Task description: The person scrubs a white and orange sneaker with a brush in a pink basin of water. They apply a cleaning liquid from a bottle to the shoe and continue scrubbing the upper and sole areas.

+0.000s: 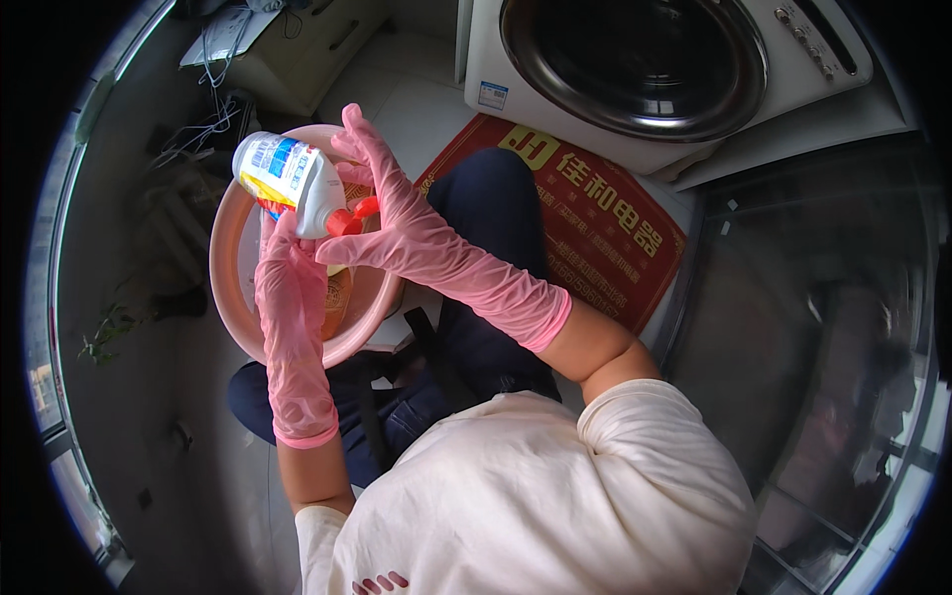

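Observation:
My left hand (pixel 290 253), in a long pink rubber glove, holds a white plastic bottle (pixel 316 195) from below. The bottle lies tilted, its red flip-top cap (pixel 343 222) lower and toward the right, with the lid flipped up. Its label is blue, yellow and red and bears writing. Beside the cap my right hand (pixel 372 201), gloved the same way, has thumb and fingers spread with nothing gripped. Under both hands stands a pink plastic basin (pixel 227 297). Inside it is an orange-brown patterned object (pixel 338 297), mostly hidden by the hands and bottle.
A white front-loading washing machine (pixel 487 56) stands ahead to the right. Before it lies a red floor mat (pixel 595 245) with yellow writing. A cabinet (pixel 312 63) with cables (pixel 219 115) is at the upper left. My bent knee (pixel 491 201) is right of the basin.

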Available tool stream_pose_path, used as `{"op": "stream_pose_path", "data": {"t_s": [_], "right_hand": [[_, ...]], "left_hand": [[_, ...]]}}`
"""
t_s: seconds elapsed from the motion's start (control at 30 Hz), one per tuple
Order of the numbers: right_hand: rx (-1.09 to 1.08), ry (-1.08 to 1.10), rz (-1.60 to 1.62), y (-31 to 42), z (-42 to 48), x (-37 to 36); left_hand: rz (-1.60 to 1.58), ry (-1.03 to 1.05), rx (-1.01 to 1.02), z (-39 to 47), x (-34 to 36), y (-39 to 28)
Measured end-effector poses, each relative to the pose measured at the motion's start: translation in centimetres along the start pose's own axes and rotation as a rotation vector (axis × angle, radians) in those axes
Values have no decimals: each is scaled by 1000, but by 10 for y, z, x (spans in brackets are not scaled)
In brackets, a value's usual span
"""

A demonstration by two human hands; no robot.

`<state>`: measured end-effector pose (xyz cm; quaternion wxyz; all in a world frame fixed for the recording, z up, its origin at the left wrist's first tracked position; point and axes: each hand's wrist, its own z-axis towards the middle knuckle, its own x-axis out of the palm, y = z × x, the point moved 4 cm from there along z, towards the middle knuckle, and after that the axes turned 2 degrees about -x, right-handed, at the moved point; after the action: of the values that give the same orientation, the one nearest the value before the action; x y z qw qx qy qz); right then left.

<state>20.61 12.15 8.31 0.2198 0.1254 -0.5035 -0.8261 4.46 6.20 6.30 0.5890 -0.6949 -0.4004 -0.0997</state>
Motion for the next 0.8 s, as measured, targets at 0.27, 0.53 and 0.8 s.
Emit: {"op": "stream_pose_path", "data": {"t_s": [0.27,0.53,0.8], "right_hand": [[19,-211,195,18,30,-34],[-59,-553,290,13,32,-178],[445,-1331,154,-111,-207,-319]], "left_hand": [[24,189,-13,15,50,-11],[101,119,-6,17,37,-28],[-19,-15,-39,15,-67,-25]]}}
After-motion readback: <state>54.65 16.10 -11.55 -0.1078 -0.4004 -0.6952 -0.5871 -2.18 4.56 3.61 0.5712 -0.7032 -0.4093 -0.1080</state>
